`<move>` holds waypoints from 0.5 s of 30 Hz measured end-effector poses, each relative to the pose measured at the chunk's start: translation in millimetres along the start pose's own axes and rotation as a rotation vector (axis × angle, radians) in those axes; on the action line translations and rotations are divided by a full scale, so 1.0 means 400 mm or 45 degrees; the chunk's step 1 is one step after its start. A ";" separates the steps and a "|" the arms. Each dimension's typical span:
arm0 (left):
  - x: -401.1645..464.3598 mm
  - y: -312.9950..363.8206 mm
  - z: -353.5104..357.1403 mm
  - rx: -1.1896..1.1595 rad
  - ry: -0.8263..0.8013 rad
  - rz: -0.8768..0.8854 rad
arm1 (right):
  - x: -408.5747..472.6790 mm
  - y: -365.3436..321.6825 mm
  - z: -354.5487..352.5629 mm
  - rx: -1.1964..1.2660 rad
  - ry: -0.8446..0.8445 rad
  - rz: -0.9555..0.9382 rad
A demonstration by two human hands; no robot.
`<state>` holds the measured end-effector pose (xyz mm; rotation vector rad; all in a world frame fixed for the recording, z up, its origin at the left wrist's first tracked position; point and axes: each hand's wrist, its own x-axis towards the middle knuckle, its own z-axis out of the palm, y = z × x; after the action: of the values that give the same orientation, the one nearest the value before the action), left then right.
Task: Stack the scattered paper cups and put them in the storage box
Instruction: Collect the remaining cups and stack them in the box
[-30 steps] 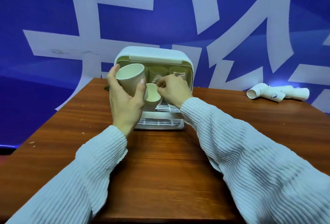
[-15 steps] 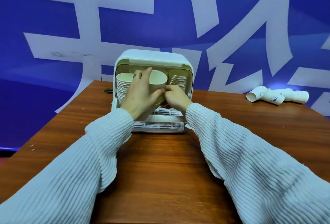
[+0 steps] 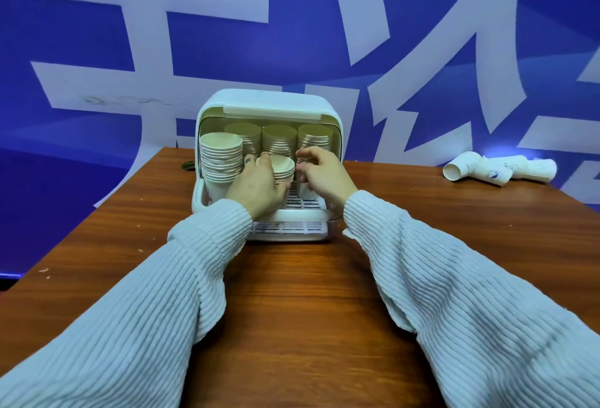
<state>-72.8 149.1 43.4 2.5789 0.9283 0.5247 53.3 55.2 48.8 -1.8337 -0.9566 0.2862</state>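
Both hands are reaching into the open front of the white storage box [image 3: 269, 105], which is sitting at the far middle of the wooden table [image 3: 308, 294]. The left hand [image 3: 256, 185] is curling its grip around a short stack of paper cups [image 3: 280, 169] in the front row, fingers wrapping the near side below the rim. The right hand [image 3: 324, 177] is lying just right of that stack, fingers bent, tips pinching at cup rims of the right-hand stack [image 3: 313, 139]; how firmly it is holding, I cannot tell. A taller stack [image 3: 220, 157] is standing at the box's left front, and two more stacks are filling the back row. Loose cups [image 3: 500, 169] are lying on their sides, partly nested, at the table's far right edge, well apart from the box.
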 end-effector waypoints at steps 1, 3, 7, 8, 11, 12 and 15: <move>0.004 0.001 0.004 0.001 0.001 -0.012 | -0.001 0.003 -0.005 -0.029 0.005 -0.006; 0.008 0.005 0.004 -0.013 0.007 -0.031 | -0.008 0.009 -0.014 -0.051 -0.005 -0.008; -0.009 0.018 -0.003 -0.048 0.243 0.112 | -0.029 0.014 -0.037 -0.098 -0.014 -0.073; -0.018 0.027 -0.003 -0.040 0.326 0.190 | -0.034 0.014 -0.044 -0.118 -0.002 -0.103; -0.038 0.069 0.000 -0.076 0.472 0.392 | -0.052 0.020 -0.064 -0.148 0.041 -0.182; -0.042 0.088 0.003 -0.119 0.488 0.443 | -0.059 0.022 -0.073 -0.146 0.060 -0.198; -0.052 0.152 0.027 -0.268 0.489 0.579 | -0.078 0.034 -0.108 -0.127 0.122 -0.218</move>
<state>-50.5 89.3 56.3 2.5337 0.3488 1.2040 64.2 1.5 50.4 -1.8242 -1.0690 0.0453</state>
